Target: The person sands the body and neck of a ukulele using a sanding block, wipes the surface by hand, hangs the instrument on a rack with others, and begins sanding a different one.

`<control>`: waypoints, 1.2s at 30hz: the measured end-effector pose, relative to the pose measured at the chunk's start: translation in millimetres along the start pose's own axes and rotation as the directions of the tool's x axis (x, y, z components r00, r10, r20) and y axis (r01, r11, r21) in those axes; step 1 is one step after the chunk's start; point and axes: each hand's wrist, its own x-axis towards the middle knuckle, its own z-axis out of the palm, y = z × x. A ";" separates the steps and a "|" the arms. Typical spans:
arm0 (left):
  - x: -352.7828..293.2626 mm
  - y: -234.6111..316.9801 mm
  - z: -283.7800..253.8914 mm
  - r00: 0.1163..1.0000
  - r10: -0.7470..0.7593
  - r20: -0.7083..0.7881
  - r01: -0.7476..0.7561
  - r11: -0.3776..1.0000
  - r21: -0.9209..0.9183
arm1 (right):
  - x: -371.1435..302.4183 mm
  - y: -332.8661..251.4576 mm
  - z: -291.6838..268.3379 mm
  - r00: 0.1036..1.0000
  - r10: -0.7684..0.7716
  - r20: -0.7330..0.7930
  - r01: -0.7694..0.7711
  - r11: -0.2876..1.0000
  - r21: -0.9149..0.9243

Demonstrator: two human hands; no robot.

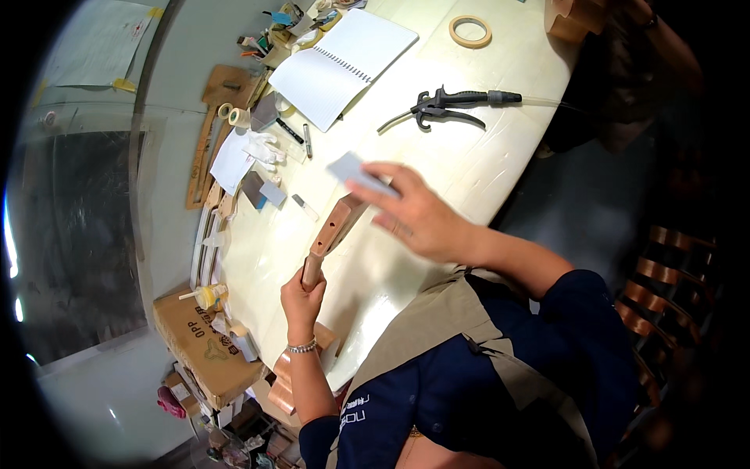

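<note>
My left hand (302, 303) is wrapped round the narrow end of a brown wooden piece (337, 227), which has small dark holes along its side. It is tilted up and away from me above the table. In my right hand (426, 219) is a flat grey sanding pad (349, 170), pinched between the fingers and slightly blurred. The pad is just over the far end of the wood; whether the two touch I cannot tell. My right fingers partly hide that end of the wood.
On the pale table (422, 172) lie a black air blow gun (457, 102) with its hose, a tape roll (470, 32) and an open spiral notebook (344, 66). Pens, a white glove (264, 148) and more grey pads (272, 193) are at the left. A cardboard box (199, 352) stands beside the table.
</note>
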 end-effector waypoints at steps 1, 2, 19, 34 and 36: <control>-1.8 -0.1 -4.2 1.000 -0.006 -0.012 0.006 1.000 -0.017 | -0.3 -15.0 6.2 0.999 -0.024 0.023 0.023 0.999 0.033; -3.6 -0.4 -8.4 1.000 -0.011 -0.023 0.010 0.999 -0.033 | -1.0 -23.3 10.8 0.998 -0.048 0.043 0.045 0.997 0.065; -32.6 -34.9 -46.8 0.999 -0.005 -0.034 0.000 0.991 -0.131 | -11.6 -48.2 53.4 0.989 -0.085 -0.119 0.100 0.986 0.132; -18.9 -77.0 120.6 0.934 0.344 -0.091 -0.259 0.834 0.488 | -71.6 112.1 135.4 0.928 0.151 0.340 0.073 0.823 -0.564; -15.1 -76.6 120.5 0.934 0.346 -0.091 -0.266 0.842 0.469 | -83.2 92.9 158.3 0.902 0.200 0.382 0.009 0.878 -0.479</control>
